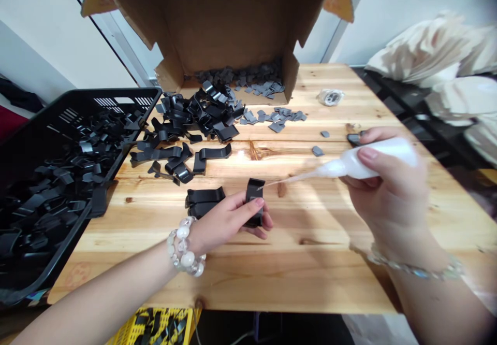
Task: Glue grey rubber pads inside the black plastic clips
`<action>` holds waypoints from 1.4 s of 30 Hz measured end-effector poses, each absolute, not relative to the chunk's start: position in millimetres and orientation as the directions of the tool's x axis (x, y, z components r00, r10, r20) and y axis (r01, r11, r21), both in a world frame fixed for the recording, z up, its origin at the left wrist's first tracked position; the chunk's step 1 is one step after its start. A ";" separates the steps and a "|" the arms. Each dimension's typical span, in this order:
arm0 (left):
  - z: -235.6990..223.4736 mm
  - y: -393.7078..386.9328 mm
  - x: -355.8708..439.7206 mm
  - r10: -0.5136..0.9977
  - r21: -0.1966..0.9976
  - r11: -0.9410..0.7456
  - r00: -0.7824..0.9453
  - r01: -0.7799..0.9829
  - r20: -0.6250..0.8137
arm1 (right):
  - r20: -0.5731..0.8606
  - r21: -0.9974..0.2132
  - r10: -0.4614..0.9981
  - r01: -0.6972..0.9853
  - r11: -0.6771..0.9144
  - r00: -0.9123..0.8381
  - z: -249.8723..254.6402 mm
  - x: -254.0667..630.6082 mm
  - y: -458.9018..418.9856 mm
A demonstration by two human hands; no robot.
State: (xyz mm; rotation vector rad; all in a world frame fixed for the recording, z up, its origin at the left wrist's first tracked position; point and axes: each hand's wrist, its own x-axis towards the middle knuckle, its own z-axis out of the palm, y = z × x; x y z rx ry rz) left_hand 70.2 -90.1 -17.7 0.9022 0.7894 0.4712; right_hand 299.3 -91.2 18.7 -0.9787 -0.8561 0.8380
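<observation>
My left hand [233, 213] is closed around a black bent plastic clip [255, 189], holding it above the wooden table, thumb across its face. In my right hand [384, 179] is a white squeeze bottle [345, 162] with a long thin nozzle, gripped on its side. The nozzle tip reaches the upper part of the clip; whether it touches cannot be made out. Beside my left hand, more black clips [205, 196] lie lined up on the table, partly covered by the hand. Behind them is a heap of similar clips [194, 112].
An open cardboard box [229, 18] on its side holds small grey pads [267, 86], with more spilled in front. A black crate [58, 262] of clips stands left. A tape roll [330, 97] lies back right. Below the front edge is a yellow basket [189, 324].
</observation>
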 end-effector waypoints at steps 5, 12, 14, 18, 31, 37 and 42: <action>-15.7 -89.4 70.4 0.645 0.835 0.550 0.647 -0.025 -0.406 | 0.231 -0.929 0.890 -0.183 0.322 0.392 16.6 298.7 -92.0; -15.3 -89.8 70.5 0.630 0.835 0.551 0.657 -0.001 -0.415 | 0.255 -0.931 0.885 -0.150 0.334 0.389 15.0 298.5 -91.9; -16.1 -90.1 70.3 0.626 0.836 0.549 0.661 0.002 -0.413 | 0.255 -0.933 0.884 -0.141 0.332 0.392 14.6 298.6 -91.9; -17.1 -90.1 69.8 0.624 0.834 0.552 0.660 0.006 -0.418 | 0.266 -0.937 0.884 -0.114 0.331 0.384 14.2 298.7 -92.4; -16.9 -89.7 70.2 0.603 0.842 0.537 0.676 0.049 -0.424 | 0.298 -0.933 0.870 -0.071 0.352 0.393 15.0 297.3 -93.6; -18.8 -89.1 69.8 0.592 0.839 0.542 0.686 0.051 -0.423 | 0.301 -0.934 0.870 -0.062 0.351 0.391 13.8 298.5 -94.1; -19.2 -88.7 69.7 0.588 0.837 0.544 0.687 0.055 -0.427 | 0.314 -0.930 0.858 -0.049 0.364 0.406 12.0 298.9 -92.0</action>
